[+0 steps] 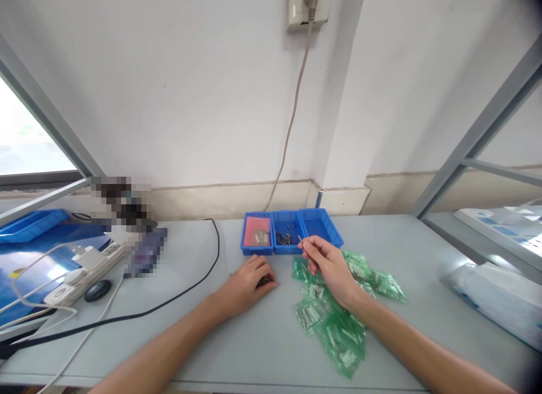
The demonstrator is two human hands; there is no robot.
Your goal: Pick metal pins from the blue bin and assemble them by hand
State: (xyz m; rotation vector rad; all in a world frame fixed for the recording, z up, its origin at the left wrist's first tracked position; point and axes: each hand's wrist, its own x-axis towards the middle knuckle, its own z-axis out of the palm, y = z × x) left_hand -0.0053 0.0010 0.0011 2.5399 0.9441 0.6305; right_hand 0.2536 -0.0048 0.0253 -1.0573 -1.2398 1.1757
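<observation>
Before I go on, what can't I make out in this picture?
All in the head view:
Dark pieces at the left hand: their number is hidden by that hand.
Thin piece in the right hand: too small to identify.
Green bags: partly hidden by the right hand.
Pixelated patch: contents masked.
White package: cut off by the right edge.

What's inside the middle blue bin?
The middle bin holds a loose pile of small, dark metal pieces, with a few lying apart toward the back. The pile covers part of the bin's floor, so what lies underneath cannot be seen.
</observation>
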